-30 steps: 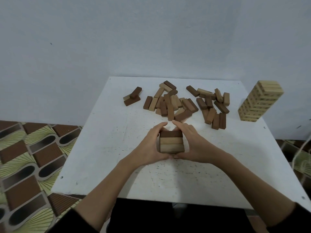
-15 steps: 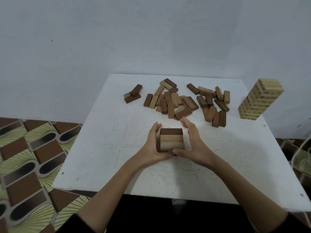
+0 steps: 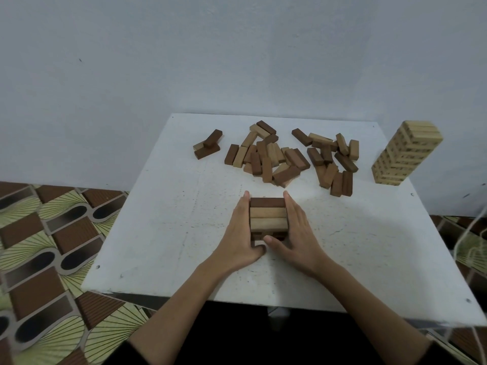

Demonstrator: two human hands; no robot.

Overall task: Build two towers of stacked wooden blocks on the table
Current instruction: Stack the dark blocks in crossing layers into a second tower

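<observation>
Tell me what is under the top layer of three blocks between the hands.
Under the top layer a lower layer's block ends show at the front. Both thumbs cover part of them.

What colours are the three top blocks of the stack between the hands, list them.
Far one dark brown, two light tan, on the stack; head view.

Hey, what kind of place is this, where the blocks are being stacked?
Probably a room in a home, though that is a guess: a small white table stands against a plain pale wall, and the floor has a patterned brown and green covering.
</observation>
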